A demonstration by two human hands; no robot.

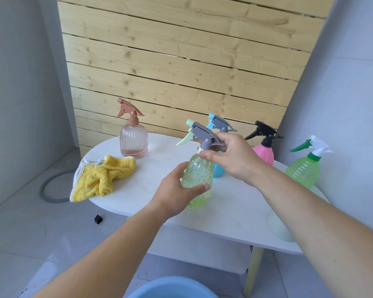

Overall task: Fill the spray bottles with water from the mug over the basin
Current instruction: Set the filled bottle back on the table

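My left hand grips the body of a pale yellow-green spray bottle held upright just above the white table. My right hand is closed around the neck under its grey and mint trigger head. A clear pink bottle with a brown trigger stands at the back left. Behind my right hand stands a blue bottle, partly hidden. A pink bottle with a black trigger and a green bottle stand to the right. The blue basin shows at the bottom edge. A pale mug sits under my right forearm.
A crumpled yellow cloth hangs over the table's left edge. A grey hose and a small black block lie on the tiled floor. A wooden slat panel stands behind the table, which has a lower shelf.
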